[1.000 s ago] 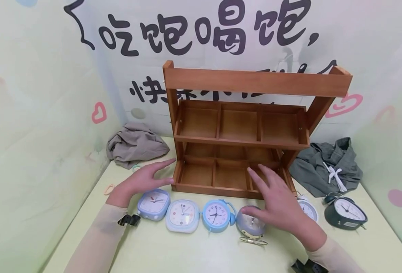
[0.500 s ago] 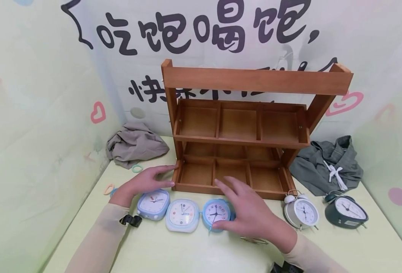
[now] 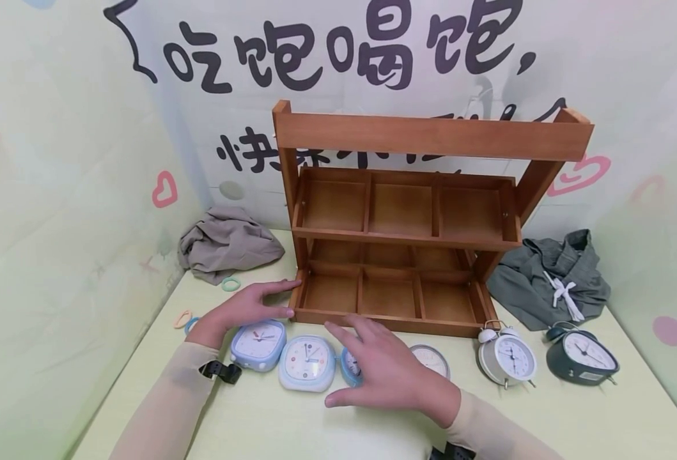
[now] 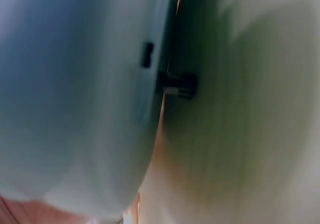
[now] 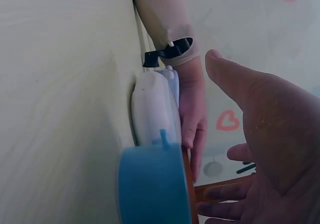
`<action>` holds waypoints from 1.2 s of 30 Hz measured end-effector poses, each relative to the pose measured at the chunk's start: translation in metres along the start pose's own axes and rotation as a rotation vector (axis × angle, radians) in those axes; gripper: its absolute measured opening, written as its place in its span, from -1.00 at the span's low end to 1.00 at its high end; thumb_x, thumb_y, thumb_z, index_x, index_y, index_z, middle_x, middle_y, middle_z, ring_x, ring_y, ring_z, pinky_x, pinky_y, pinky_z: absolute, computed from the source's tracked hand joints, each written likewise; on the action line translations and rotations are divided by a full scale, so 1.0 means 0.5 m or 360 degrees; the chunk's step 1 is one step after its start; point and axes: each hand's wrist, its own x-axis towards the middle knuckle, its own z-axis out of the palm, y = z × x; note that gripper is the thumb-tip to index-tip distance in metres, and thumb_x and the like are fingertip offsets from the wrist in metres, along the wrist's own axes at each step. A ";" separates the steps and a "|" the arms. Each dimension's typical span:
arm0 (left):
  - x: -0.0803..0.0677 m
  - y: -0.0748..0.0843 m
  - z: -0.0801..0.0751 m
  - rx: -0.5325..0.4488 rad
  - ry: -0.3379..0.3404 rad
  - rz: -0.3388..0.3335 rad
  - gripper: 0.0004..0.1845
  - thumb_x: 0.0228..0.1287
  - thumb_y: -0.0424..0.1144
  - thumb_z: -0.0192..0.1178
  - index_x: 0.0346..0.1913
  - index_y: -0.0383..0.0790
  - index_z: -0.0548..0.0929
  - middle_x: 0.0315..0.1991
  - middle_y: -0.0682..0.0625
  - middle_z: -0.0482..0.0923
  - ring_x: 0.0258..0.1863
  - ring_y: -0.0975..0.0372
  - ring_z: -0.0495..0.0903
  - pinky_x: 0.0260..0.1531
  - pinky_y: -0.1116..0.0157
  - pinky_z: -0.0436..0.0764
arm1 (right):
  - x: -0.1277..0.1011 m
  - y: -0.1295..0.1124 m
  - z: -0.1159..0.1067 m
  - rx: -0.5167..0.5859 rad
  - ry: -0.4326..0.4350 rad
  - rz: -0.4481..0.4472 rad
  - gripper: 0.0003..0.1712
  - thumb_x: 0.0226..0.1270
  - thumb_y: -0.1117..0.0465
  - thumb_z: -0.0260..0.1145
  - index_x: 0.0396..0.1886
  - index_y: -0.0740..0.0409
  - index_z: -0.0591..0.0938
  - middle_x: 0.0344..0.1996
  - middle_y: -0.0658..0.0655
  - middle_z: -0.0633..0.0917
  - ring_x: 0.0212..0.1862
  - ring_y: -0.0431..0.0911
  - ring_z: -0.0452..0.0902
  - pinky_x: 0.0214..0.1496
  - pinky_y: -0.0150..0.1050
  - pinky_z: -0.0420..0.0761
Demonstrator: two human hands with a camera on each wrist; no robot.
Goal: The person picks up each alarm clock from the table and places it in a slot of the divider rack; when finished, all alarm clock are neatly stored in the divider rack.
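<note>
- The right hand (image 3: 392,374) hovers palm down over the round blue plastic alarm clock (image 3: 350,367), its fingers (image 3: 346,333) spread and straight, pinching nothing; the right wrist view shows open air between the palm and the clock's rim (image 5: 150,184).
- That round clock lies face up on the pale green worktop (image 3: 292,421), third in a row of clocks just in front of the brown wooden two-tier compartment rack (image 3: 398,223).
- The left hand (image 3: 240,310) rests flat by the rack's lower left corner, fingers together and stretched out, touching the top edge of the square pale blue alarm clock (image 3: 259,344) (the left wrist view is too blurred to add more).
- Between the two blue clocks lies a square white alarm clock (image 3: 307,362).
- Right of the hand lie a round grey clock (image 3: 433,359), a white twin-bell alarm clock (image 3: 507,358) and a dark green alarm clock (image 3: 582,356).
- A beige crumpled cloth (image 3: 229,243) and a grey-green garment with a white drawstring (image 3: 557,281) flank the rack.
</note>
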 end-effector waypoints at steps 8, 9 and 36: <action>0.010 -0.011 0.002 -0.0078 -0.0005 0.0026 -0.21 0.37 0.23 0.55 0.63 0.34 0.55 0.62 0.14 0.47 0.65 0.06 0.36 0.62 -0.17 0.33 | 0.022 -0.012 0.024 -0.0017 -0.0087 0.0051 0.39 0.15 -0.77 0.38 0.82 -0.17 0.28 0.62 0.21 0.45 0.62 0.19 0.36 0.61 0.25 0.44; 0.011 -0.011 0.002 -0.0088 -0.0008 0.0028 -0.20 0.37 0.23 0.55 0.63 0.34 0.54 0.62 0.15 0.47 0.66 0.05 0.35 0.63 -0.18 0.32 | 0.024 -0.014 0.025 -0.0014 -0.0096 0.0059 0.38 0.15 -0.76 0.39 0.82 -0.17 0.28 0.62 0.22 0.44 0.62 0.20 0.36 0.62 0.25 0.43; 0.006 -0.009 0.003 -0.0119 -0.0019 -0.0021 -0.20 0.39 0.20 0.55 0.64 0.30 0.53 0.64 0.17 0.44 0.68 0.04 0.32 0.64 -0.18 0.29 | 0.071 -0.035 0.115 -0.0369 -0.0006 0.0050 0.33 0.20 -0.73 0.38 0.73 0.02 0.43 0.33 0.04 0.69 0.39 -0.01 0.55 0.61 0.06 0.38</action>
